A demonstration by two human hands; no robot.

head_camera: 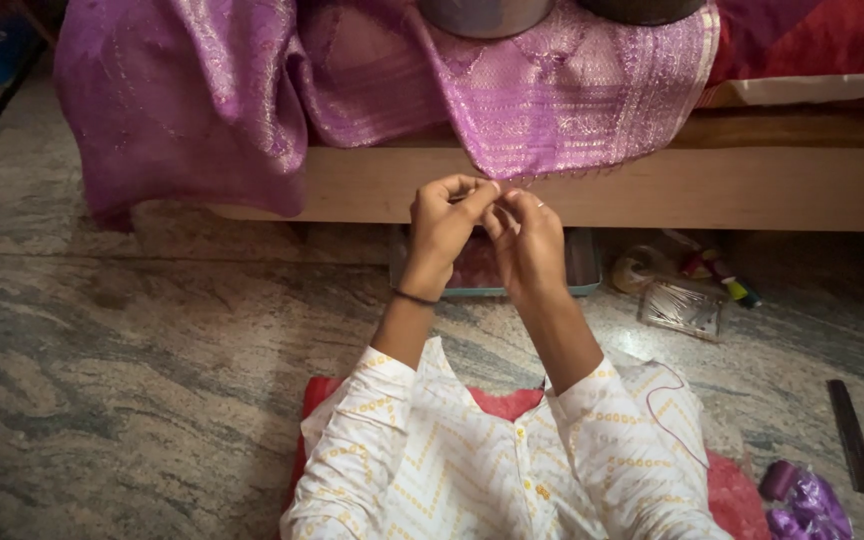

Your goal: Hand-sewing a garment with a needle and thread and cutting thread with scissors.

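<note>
On the grey-veined stone floor (132, 380), smooth and marbled, a person sits facing a low wooden bed (652, 185) whose plain board edge runs across the view. From the left, a purple sari (182, 100) hangs in soft folds over that edge, its sheen silky; further right it turns to a paler woven border (572, 90) with metallic stripes and a thin fringe along its hem. Two round metal pots (482, 15) stand on the cloth at the top. The left hand (442, 225) is raised, wrist bent, a dark band about it, thumb and forefinger pinched narrow at the fringe of the border. Just beside it and touching it, the right hand (527, 240) curls its fingers inward, a ring on one finger, its grip likewise closed on the hem threads; what lies between the fingertips is too fine to make out. Both forearms rise from white sleeves (382, 420) printed with yellow zigzags. Behind the hands, under the bed, lies a flat tray (582, 270). To the right sit a tape roll (637, 268), a clear packet (682, 308), a dark comb (852, 435) and a crumpled purple wrap (802, 505). A red mat (732, 490) shows beneath the person.
</note>
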